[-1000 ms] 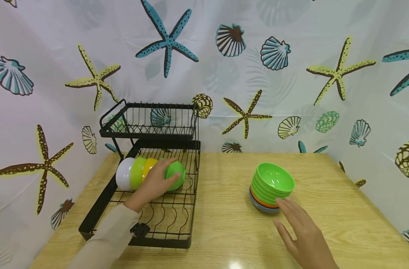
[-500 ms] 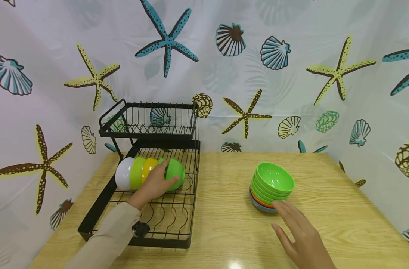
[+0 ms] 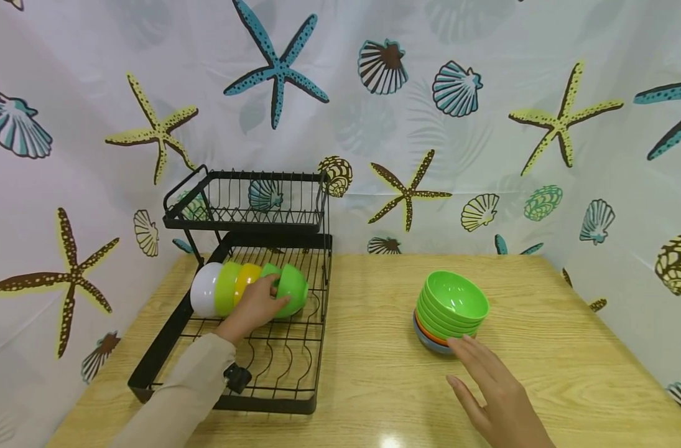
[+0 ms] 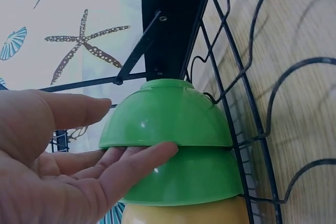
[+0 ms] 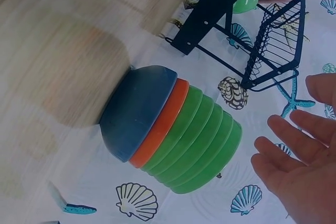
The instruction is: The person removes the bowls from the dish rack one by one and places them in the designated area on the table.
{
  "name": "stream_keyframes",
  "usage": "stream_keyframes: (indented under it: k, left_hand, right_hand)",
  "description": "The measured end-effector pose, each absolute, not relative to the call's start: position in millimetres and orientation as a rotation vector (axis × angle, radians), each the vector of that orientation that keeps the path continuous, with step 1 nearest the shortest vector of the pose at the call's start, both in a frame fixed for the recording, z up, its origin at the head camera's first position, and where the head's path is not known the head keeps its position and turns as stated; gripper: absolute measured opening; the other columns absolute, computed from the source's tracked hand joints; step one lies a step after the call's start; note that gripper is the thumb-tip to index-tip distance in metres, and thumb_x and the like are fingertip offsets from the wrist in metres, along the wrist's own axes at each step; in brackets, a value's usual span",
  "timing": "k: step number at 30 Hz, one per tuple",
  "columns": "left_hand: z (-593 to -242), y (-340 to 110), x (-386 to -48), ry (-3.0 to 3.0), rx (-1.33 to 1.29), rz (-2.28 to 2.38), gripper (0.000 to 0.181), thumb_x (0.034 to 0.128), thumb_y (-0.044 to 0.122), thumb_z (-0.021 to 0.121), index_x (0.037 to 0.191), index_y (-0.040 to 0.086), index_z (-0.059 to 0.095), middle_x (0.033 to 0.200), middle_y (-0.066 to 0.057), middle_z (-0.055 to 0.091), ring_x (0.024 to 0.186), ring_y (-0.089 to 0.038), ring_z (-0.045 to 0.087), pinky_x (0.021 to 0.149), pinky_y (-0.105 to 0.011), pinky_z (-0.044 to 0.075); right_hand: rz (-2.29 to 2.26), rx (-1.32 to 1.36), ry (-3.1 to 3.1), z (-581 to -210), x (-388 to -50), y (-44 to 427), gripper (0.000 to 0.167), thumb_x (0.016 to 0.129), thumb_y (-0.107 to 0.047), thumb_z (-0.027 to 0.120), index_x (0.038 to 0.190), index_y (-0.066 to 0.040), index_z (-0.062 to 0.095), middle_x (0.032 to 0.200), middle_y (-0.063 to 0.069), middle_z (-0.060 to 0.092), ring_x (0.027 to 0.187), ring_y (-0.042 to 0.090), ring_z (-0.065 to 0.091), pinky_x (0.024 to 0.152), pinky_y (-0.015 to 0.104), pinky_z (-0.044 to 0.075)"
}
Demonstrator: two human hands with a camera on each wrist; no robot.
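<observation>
In the lower tier of a black dish rack, several bowls stand on edge in a row: a white bowl, a lime bowl, a yellow bowl and two green bowls at the right end. My left hand has its fingertips at the rim of the outermost green bowl, by the inner green bowl. Its thumb is spread from the fingers, close beside the outer bowl. My right hand hovers with relaxed fingers, near a leaning stack of green bowls, touching nothing.
Beneath the green stack sit an orange bowl and a blue bowl. The rack's upper tier overhangs the back of the lower one. A wooden table carries everything, with a patterned curtain behind.
The left fingers have come down from above the green bowls to the gap between their rims. My right hand has drifted slightly left. The bowls have not visibly moved.
</observation>
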State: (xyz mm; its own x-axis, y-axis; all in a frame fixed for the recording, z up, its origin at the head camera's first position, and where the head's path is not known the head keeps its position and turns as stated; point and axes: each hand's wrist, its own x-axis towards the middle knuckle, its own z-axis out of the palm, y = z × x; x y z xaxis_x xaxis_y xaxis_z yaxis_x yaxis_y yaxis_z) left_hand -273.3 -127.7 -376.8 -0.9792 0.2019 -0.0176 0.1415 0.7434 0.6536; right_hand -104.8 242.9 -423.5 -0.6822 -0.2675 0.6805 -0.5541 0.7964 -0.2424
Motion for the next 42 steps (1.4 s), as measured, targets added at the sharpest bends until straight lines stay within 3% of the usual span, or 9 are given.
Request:
stream_keyframes:
  k: [9,20,27,42]
  left_hand:
    - [-381,-128,-275,2.911,0.298,1.083,0.05,0.094,0.013,0.061,0.136,-0.009,0.045,0.111,-0.023,0.063,0.102,-0.034,0.061,0.082,-0.045,0.055]
    - [-387,-133,-278,2.962,0.296,1.148,0.039,0.0915,0.007,0.064,0.125,-0.011,0.056,0.107,-0.023,0.066,0.101,-0.035,0.063,0.081,-0.043,0.056]
    - [-381,-141,-278,2.813,0.236,1.334,0.036,0.0926,0.004,0.061,0.123,-0.014,0.056,0.109,-0.027,0.063,0.094,-0.036,0.065,0.065,-0.033,0.06]
    - [-369,-144,-272,2.623,0.218,1.49,0.036,0.0941,0.002,0.058,0.126,-0.013,0.052,0.112,-0.028,0.06,0.099,-0.038,0.063,0.074,-0.038,0.059]
  right_hand:
    - [0.528,0.603,-2.366,-427,-104,243,0.052,0.088,-0.02,0.07,0.136,-0.007,0.054,0.131,0.012,0.058,0.131,0.02,0.044,0.11,0.008,0.018]
    - [0.526,0.66,-2.396,-426,-105,245,0.053,0.09,-0.023,0.067,0.139,-0.008,0.051,0.133,0.009,0.056,0.132,0.023,0.043,0.111,0.01,0.019]
    - [0.515,0.695,-2.391,-426,-106,243,0.052,0.09,-0.021,0.068,0.138,-0.008,0.052,0.133,0.009,0.056,0.129,0.026,0.045,0.111,0.01,0.019]
    - [0.501,0.75,-2.374,-429,-108,242,0.056,0.083,-0.015,0.074,0.135,-0.009,0.054,0.132,0.006,0.056,0.127,0.023,0.047,0.111,0.009,0.019]
